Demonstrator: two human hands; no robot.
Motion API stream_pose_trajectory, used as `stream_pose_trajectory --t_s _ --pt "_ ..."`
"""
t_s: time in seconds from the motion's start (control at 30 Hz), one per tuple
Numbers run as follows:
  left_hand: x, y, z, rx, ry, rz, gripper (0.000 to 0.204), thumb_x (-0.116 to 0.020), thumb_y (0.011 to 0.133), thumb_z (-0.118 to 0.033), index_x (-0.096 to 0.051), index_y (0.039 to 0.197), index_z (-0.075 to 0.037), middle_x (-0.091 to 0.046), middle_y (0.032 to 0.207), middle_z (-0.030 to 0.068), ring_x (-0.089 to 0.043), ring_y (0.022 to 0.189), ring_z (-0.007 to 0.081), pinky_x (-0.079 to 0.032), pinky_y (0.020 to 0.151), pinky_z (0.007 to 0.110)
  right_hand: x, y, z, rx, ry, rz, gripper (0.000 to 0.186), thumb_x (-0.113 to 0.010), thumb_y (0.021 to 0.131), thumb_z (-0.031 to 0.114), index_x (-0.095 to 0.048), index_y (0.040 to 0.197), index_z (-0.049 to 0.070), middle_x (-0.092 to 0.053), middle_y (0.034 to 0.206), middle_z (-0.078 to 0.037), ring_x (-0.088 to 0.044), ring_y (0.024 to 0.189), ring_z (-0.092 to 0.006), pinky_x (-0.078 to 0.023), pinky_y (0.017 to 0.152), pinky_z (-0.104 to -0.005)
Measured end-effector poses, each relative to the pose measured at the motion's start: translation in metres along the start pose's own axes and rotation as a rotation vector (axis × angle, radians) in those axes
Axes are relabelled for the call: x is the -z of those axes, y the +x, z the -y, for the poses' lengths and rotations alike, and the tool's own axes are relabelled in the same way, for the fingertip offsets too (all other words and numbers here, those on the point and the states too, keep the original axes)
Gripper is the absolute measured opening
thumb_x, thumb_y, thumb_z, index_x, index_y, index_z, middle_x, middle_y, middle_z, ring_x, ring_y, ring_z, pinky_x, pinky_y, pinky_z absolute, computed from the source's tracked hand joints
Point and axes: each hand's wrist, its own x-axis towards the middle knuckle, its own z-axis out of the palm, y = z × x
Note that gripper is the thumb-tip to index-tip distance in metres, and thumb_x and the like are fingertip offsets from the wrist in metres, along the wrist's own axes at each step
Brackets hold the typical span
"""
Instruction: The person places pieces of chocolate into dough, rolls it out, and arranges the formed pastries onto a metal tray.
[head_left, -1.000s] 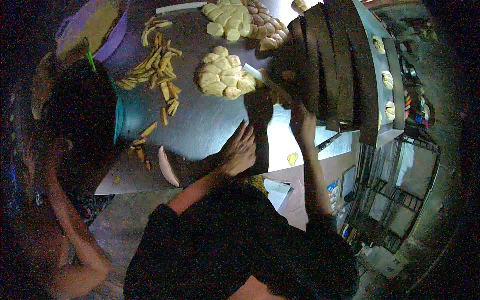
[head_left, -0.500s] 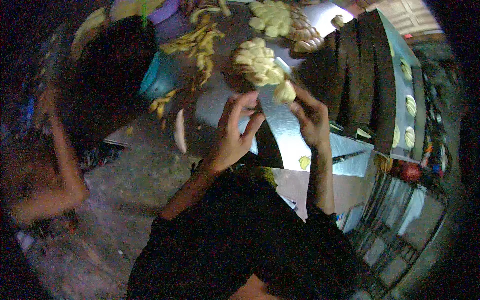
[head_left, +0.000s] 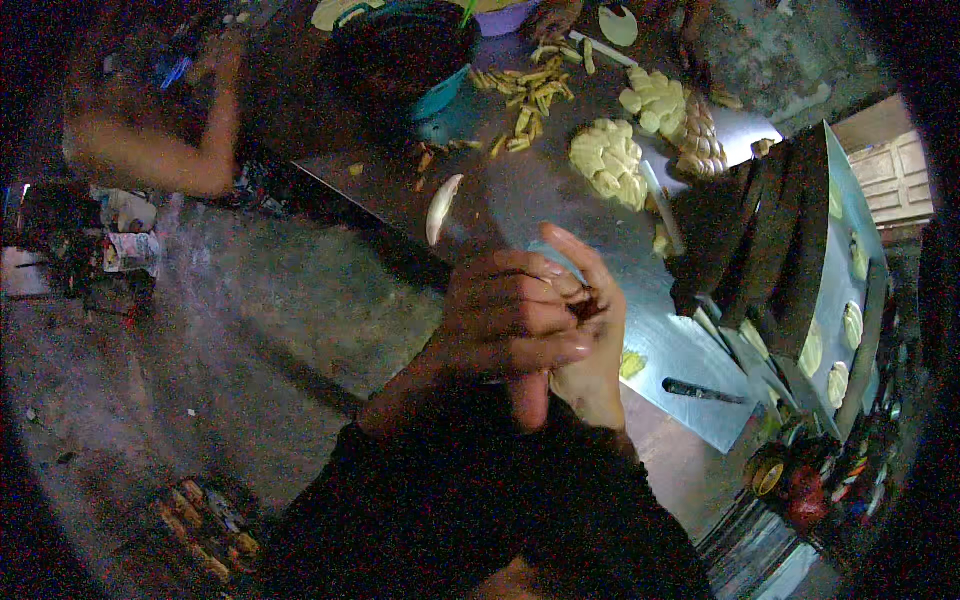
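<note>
Left hand (head_left: 505, 310) curled, touching cupped right hand (head_left: 592, 355), cannot tell whether holding anything

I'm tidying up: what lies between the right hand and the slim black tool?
In the head view, a small yellow scrap lies between the right hand and black tool.

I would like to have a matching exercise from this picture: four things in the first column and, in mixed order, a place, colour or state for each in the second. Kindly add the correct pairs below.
Column one
1. The person's left hand and right hand
2. The cut strips
3. The trays
4. The curved piece

Column two
A. Stacked at the right of the picture
B. Whitish, lying alone on the table
C. Touching each other
D. Yellow-brown, in a loose heap

Right pairs: 1-C, 2-D, 3-A, 4-B
</note>
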Motion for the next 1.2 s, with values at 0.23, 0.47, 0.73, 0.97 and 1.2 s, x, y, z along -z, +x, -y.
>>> stream_pose_trajectory --t_s 0.23,0.47,0.73,0.97,1.2 --pt "-0.04 -0.01 0.017 0.354 -0.169 -0.049 0.032 -0.057 0.097 -0.029 -0.06 0.12 -0.007 -0.06 0.12 0.0164 -0.06 0.107 0.0317 -0.049 0.093 0.041 -0.012 0.033 -0.004 -0.034 -0.145 0.096 0.082 -0.075 0.088 0.019 -0.027 0.152 0.003 -0.058 0.129 -0.022 -0.062 0.108 -0.0195 -0.051 0.086 -0.0255" --pt "0.013 -0.004 0.156 0.422 -0.12 0.128 0.029 -0.061 0.093 -0.022 -0.061 0.118 -0.007 -0.061 0.119 0.0165 -0.059 0.109 0.0337 -0.049 0.094 0.043 0.046 0.132 -0.045 -0.346 0.214 0.008 0.073 -0.076 0.086 0.018 -0.038 0.147 0.005 -0.057 0.133 -0.011 -0.064 0.101 -0.0199 -0.057 0.076 -0.0282" --pt "0.08 -0.013 0.293 0.783 0.289 0.555 0.025 -0.061 0.092 -0.013 -0.061 0.116 -0.006 -0.061 0.117 0.0178 -0.059 0.108 0.0341 -0.048 0.094 0.043 -0.058 0.3 -0.005 0.081 -1.077 0.611 0.032 -0.062 0.097 0.017 -0.066 0.127 0.006 -0.069 0.123 -0.012 -0.066 0.11 -0.021 -0.053 0.093 -0.0362" --pt "0.058 -0.02 0.331 0.575 0.233 0.554 0.025 -0.06 0.094 -0.014 -0.059 0.117 -0.005 -0.061 0.114 0.0164 -0.059 0.105 0.0305 -0.049 0.092 0.041 -0.115 0.407 -0.121 0.339 -1.47 1.245 0.044 -0.047 0.102 0.025 -0.049 0.14 0.003 -0.064 0.123 -0.024 -0.064 0.105 -0.0437 -0.055 0.089 -0.0481" --pt "0.046 -0.028 0.351 0.508 0.115 0.594 0.025 -0.059 0.096 -0.014 -0.057 0.118 -0.004 -0.061 0.112 0.0149 -0.06 0.102 0.0269 -0.05 0.09 0.04 -0.104 0.432 -0.147 -0.169 -1.084 1.315 0.041 -0.046 0.104 0.029 -0.057 0.132 0.002 -0.068 0.118 -0.019 -0.065 0.111 -0.0335 -0.051 0.095 -0.0426"
